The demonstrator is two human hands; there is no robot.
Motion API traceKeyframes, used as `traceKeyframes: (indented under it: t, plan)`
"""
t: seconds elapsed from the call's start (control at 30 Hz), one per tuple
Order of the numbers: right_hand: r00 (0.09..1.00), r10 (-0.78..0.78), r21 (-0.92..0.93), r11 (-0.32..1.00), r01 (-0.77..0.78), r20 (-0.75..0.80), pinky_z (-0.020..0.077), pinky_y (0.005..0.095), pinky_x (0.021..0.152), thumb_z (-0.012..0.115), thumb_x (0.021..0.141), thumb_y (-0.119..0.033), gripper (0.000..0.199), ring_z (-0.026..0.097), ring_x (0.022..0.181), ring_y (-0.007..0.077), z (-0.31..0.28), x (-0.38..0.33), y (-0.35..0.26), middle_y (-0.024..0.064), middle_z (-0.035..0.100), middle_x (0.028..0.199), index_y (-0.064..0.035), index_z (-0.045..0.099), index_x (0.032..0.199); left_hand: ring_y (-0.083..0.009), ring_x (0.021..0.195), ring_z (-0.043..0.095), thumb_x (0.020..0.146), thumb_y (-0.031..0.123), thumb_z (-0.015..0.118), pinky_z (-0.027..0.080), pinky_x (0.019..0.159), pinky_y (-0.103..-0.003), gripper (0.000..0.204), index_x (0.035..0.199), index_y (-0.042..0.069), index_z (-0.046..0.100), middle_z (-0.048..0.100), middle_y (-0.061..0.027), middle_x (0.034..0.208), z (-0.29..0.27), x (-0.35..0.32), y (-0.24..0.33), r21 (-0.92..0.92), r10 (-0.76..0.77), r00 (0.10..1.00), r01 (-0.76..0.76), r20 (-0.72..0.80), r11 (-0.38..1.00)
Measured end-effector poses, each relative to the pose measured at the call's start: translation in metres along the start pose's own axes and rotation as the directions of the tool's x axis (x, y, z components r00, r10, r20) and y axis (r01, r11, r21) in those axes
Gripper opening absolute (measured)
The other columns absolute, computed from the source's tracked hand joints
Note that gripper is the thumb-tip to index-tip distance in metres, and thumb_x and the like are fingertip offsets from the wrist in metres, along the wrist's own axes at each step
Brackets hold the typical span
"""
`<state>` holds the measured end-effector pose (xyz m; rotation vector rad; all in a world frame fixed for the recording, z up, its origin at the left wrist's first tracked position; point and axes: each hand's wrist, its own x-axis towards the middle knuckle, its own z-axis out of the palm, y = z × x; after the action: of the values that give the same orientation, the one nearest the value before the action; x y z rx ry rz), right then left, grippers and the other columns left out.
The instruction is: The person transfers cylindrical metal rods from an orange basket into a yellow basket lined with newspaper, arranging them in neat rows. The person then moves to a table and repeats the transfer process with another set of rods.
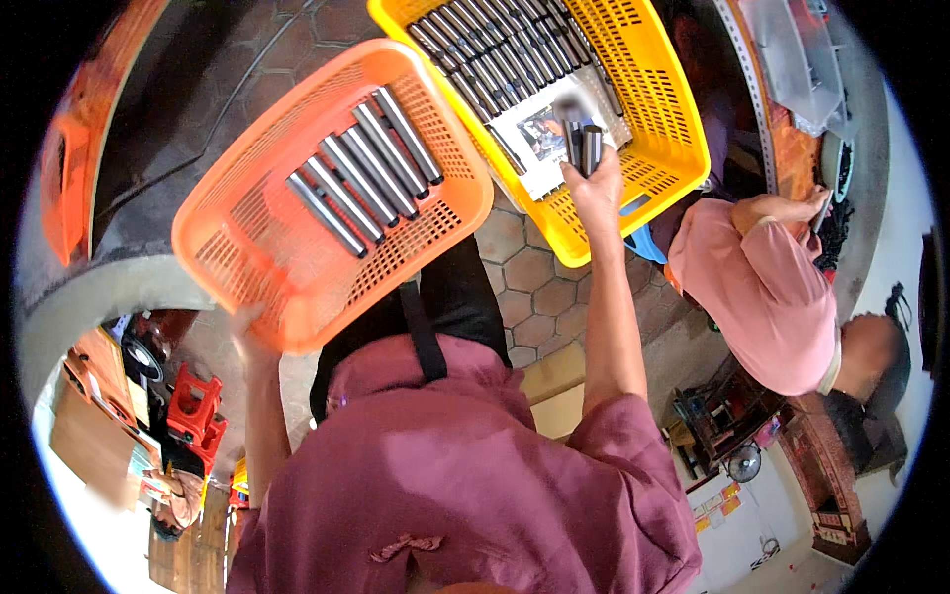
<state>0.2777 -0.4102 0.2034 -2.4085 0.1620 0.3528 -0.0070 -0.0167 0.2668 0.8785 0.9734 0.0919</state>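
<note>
An orange plastic basket (332,322) tilts across my lap, with a row of silver-and-black metal tubes (341,188) lying side by side in it. My left hand (255,332) is at its near left corner, wrapped on the rim and somewhat blurred. My right hand (597,188) reaches over the yellow plastic basket (653,213) with its fingers closed round short silver-and-black metal tubes (591,148), ends pointing away from me. Beneath them is a white sheet with a printed picture (539,139). Beyond it, many similar tubes (495,49) stand packed in rows.
To the right, another person in a pink shirt (757,287) bends over a work surface. Red stools (195,411) stand at the lower left, near another seated person (181,495). A small fan (742,462) is at the lower right. Hexagonal tiles (529,267) cover the floor.
</note>
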Motion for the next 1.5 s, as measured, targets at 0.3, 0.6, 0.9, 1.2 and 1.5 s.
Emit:
traceKeyframes:
  t: [0.3, 0.6, 0.9, 1.2, 1.5]
  plan:
    - [0.938, 0.067, -0.386, 0.920, 0.074, 0.339, 0.0476, 0.0443, 0.086, 0.069, 0.069, -0.012, 0.038, 0.055, 0.102, 0.0390, 0.141, 0.054, 0.178, 0.0210, 0.058, 0.103, 0.0011, 0.053, 0.101, -0.0317, 0.116, 0.052, 0.069, 0.023, 0.062, 0.041, 0.100, -0.046, 0.080, 0.142, 0.005, 0.034, 0.050, -0.0136, 0.130, 0.035, 0.034, -0.017, -0.063, -0.046, 0.980, 0.035, -0.192, 0.997]
    - [0.908, -0.176, -0.261, 0.921, 0.288, 0.381, 0.0458, 0.0475, 0.081, 0.069, 0.075, -0.013, 0.035, 0.053, 0.096, 0.0433, 0.196, 0.086, 0.225, 0.0234, 0.054, 0.101, 0.0005, 0.050, 0.100, -0.0307, 0.112, 0.054, 0.065, 0.024, 0.067, 0.046, 0.096, -0.045, 0.084, 0.139, 0.002, 0.034, 0.052, -0.0144, 0.126, 0.049, 0.062, -0.017, -0.050, -0.047, 0.927, 0.031, -0.371, 0.998]
    - [0.904, -0.192, -0.102, 0.963, 0.248, 0.381, 0.0473, 0.0432, 0.081, 0.072, 0.078, -0.017, 0.036, 0.055, 0.094, 0.0400, 0.206, 0.088, 0.228, 0.0207, 0.057, 0.097, -0.0006, 0.055, 0.105, -0.0313, 0.113, 0.055, 0.069, 0.024, 0.064, 0.049, 0.092, -0.051, 0.080, 0.140, 0.005, 0.034, 0.050, -0.0144, 0.131, 0.006, 0.057, -0.016, -0.005, 0.055, 0.916, -0.062, -0.398, 0.998]
    - [0.933, 0.025, -0.041, 0.999, -0.011, 0.358, 0.0479, 0.0400, 0.086, 0.074, 0.078, -0.022, 0.045, 0.058, 0.100, 0.0371, 0.193, 0.101, 0.231, 0.0237, 0.059, 0.108, 0.0009, 0.058, 0.114, -0.0315, 0.121, 0.048, 0.071, 0.025, 0.061, 0.040, 0.103, -0.049, 0.076, 0.139, 0.003, 0.035, 0.048, -0.0147, 0.131, -0.016, 0.048, -0.016, 0.015, 0.074, 0.917, -0.074, -0.391, 0.997]
    - [0.926, -0.230, -0.109, 0.956, 0.272, 0.300, 0.0504, 0.0368, 0.073, 0.070, 0.083, -0.022, 0.030, 0.064, 0.082, 0.0257, 0.205, 0.128, 0.236, 0.0160, 0.065, 0.089, -0.0009, 0.065, 0.103, -0.0331, 0.121, 0.047, 0.071, 0.027, 0.062, 0.037, 0.104, -0.048, 0.076, 0.137, -0.002, 0.035, 0.048, -0.0177, 0.131, -0.042, 0.042, -0.012, 0.007, 0.083, 0.907, -0.088, -0.414, 0.996]
